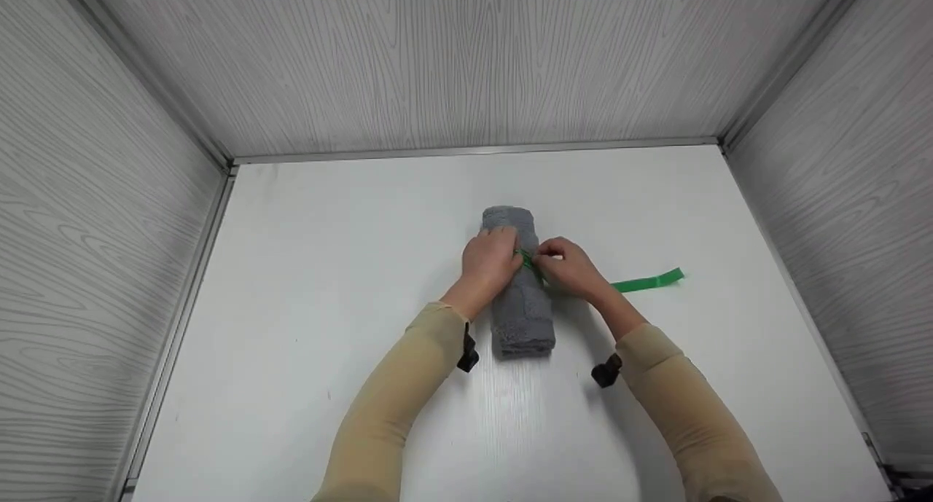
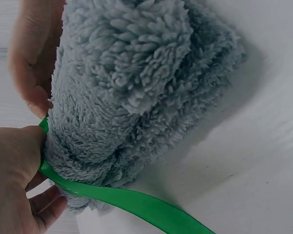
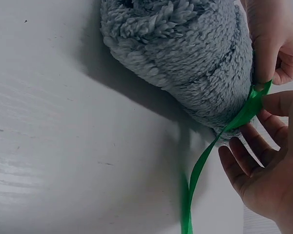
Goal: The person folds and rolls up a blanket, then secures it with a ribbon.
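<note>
A rolled grey fluffy towel [image 1: 521,309] lies lengthwise on the white table, with a green ribbon [image 1: 526,259] around its middle. My left hand [image 1: 493,260] is over the towel's left side and top; in the left wrist view its thumb and fingers pinch the ribbon [image 2: 132,200], whose tail runs off below. From the right, my right hand [image 1: 570,269] pinches the ribbon between thumb and index finger against the towel. Its other fingers spread out below in the right wrist view, beside the hanging ribbon tail [image 3: 200,168].
The right-hand ribbon tail [image 1: 649,282] stretches over the white table [image 1: 328,269] past my right wrist. Grey wood-grain panels [image 1: 452,65] wall in the table at the back and both sides. Small black cameras [image 1: 468,350] sit at both wrists.
</note>
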Available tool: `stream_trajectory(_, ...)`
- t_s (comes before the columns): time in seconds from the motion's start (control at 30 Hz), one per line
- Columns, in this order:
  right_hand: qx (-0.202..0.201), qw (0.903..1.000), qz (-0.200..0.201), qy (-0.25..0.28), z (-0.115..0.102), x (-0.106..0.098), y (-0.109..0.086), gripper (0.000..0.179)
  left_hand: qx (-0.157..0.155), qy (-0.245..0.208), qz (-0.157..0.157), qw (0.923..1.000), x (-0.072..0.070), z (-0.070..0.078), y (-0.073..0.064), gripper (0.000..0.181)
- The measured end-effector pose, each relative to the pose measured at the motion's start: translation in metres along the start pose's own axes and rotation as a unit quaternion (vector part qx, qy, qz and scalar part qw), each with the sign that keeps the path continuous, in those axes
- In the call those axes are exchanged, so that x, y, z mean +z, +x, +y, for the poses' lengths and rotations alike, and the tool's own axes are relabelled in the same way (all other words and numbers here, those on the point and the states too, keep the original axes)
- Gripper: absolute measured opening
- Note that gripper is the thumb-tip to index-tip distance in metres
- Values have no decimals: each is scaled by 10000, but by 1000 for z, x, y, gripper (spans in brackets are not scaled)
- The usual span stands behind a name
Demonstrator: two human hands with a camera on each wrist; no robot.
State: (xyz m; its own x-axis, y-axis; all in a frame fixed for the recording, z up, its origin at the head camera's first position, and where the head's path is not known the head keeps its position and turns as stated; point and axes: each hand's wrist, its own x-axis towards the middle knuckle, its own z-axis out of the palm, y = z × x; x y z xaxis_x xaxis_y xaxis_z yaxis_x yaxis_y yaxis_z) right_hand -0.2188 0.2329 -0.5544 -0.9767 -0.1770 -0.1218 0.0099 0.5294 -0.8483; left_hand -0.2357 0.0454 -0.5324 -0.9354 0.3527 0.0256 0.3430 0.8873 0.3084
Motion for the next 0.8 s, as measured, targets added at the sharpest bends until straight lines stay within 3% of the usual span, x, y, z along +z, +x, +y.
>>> stream_trajectory(0.2,4,9997,135,-215,-5,1,4,23,-3,-89,112,9999,-1,0,-1,13)
stream_trajectory(0.43,-71,9998,146,-109,-6,4,8,18,91,-147,255,9995,-1,0,-3,13)
stream_trajectory(0.8,-410,9979,458,-181,-8,2,12,13,-132,-597,85,9981,-6,-2,-5,14)
